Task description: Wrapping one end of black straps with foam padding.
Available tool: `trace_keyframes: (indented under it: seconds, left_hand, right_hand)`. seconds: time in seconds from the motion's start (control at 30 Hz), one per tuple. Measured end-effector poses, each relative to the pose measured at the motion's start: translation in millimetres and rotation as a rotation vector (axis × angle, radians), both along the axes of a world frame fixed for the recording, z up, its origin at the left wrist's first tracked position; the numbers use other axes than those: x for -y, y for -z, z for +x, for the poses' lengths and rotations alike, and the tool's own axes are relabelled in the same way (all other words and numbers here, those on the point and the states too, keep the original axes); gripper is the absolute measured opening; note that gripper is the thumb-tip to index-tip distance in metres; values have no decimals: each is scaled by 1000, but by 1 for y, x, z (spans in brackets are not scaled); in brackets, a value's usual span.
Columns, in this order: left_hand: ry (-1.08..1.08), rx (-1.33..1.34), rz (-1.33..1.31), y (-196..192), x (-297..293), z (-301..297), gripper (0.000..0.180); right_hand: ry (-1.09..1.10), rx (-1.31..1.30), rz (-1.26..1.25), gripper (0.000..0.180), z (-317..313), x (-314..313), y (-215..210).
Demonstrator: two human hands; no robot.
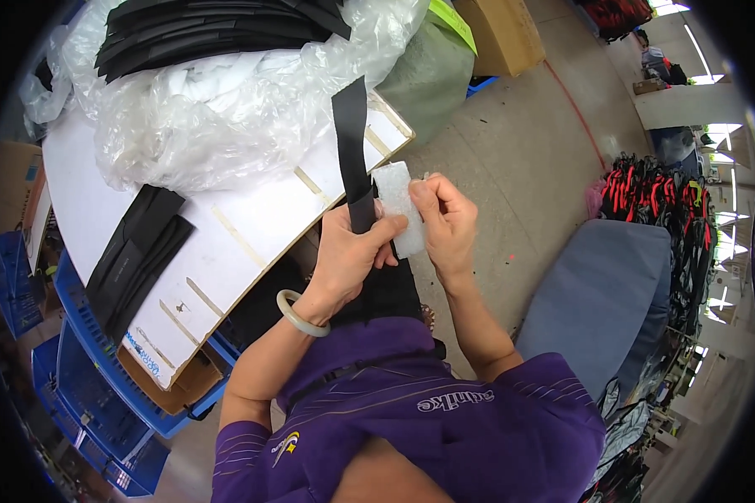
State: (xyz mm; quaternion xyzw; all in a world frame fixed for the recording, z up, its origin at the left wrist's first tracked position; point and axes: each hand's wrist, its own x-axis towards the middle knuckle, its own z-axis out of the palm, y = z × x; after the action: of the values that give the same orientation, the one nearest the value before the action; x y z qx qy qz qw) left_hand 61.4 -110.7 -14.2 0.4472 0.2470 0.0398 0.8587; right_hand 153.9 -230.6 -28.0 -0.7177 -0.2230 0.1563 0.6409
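My left hand (346, 254) is closed around the lower end of a wide black fabric strap (351, 138) and presses its thumb onto a white foam-like pad (399, 194). The strap's other end stretches away over the table's edge. At the pad's right side, my right hand (450, 225) pinches the rim between thumb and curled fingers. The pad is held in front of my body, just off the table edge. What lies under my left fingers is partly hidden.
The white table (235, 226) carries a stack of black straps (134, 251) and a clear plastic bag (201, 126) with more black straps (218, 33) on it. Blue crates (84, 394) stand at left. A grey padded sheet (600, 285) and a cardboard box (499, 33) lie to the right.
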Motion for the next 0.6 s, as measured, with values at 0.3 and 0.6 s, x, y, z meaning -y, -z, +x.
trace_keyframes:
  seconds: [0.3,0.6]
  left_hand:
    - [14,-16,-92,6,1,-6,15]
    - [173,-77,42,8,2,-4,17]
  right_hand:
    - [285,270,-599,29,46,44,12]
    - [-118,-116,98,18,35,19,-25]
